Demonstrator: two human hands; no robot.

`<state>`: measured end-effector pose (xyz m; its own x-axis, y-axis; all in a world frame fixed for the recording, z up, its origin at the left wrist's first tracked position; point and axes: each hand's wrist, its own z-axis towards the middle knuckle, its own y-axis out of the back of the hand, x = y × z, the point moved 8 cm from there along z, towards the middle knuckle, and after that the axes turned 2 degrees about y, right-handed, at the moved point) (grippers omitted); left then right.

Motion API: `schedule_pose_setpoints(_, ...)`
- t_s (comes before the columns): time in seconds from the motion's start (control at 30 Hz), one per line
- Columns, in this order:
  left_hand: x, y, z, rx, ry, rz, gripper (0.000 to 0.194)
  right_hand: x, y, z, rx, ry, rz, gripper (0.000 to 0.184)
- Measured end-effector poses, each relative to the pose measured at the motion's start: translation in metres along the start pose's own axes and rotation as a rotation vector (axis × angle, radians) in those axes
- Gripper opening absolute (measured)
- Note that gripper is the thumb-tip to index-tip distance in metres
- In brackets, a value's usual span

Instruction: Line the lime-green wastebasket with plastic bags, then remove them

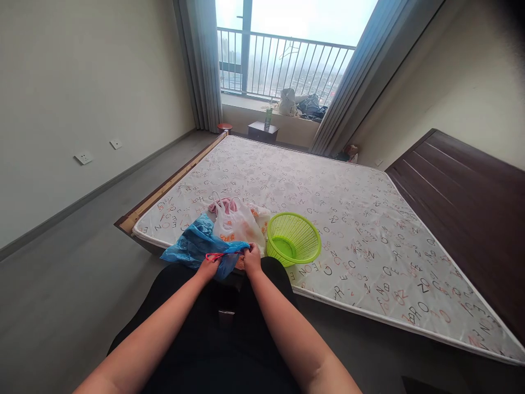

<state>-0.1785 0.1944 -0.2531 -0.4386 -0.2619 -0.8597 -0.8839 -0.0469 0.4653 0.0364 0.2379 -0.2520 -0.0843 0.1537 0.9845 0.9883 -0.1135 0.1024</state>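
Note:
A blue plastic bag lies over my lap and the mattress edge, with red drawstring showing near its gathered part. My left hand is closed at the red drawstring. Around the right end of the blue plastic, my right hand is closed. Just behind both hands, a white plastic bag with orange print stands on the mattress, something pink partly visible behind its handles. To the right of my right hand sits a green plastic basket, tilted toward me, its inside bare.
The letter-printed mattress spreads out ahead, with a dark headboard on the right and a wooden bed rail on the left. Beyond it are a small nightstand, a red stool and bags on the windowsill.

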Motion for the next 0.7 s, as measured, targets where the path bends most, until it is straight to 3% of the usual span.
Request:
schedule_pose_setpoints(0.27, 0.014, 0.052, -0.001, -0.380, 0.174, 0.038, 0.030, -0.004, 0.019, 0.004, -0.163, -0.054, 0.074, 0.015)
schedule_pose_setpoints(0.43, 0.027, 0.082, -0.008, -0.569, 0.274, 0.009, 0.037, 0.000, 0.022, 0.004, -0.191, -0.045, 0.067, 0.024)
schedule_pose_setpoints(0.57, 0.028, 0.082, -0.007, -0.567, 0.264, -0.046, 0.039, 0.016, 0.027, -0.004, -0.224, 0.001, 0.008, 0.025)
schedule_pose_setpoints(0.63, 0.022, 0.075, -0.005, -0.524, 0.218, -0.075, 0.042, 0.034, 0.030, -0.014, -0.245, 0.126, -0.086, 0.030)
schedule_pose_setpoints(0.7, 0.013, 0.064, -0.003, -0.439, 0.153, -0.116, 0.050, 0.056, 0.020, -0.025, -0.166, 0.325, -0.237, 0.030)
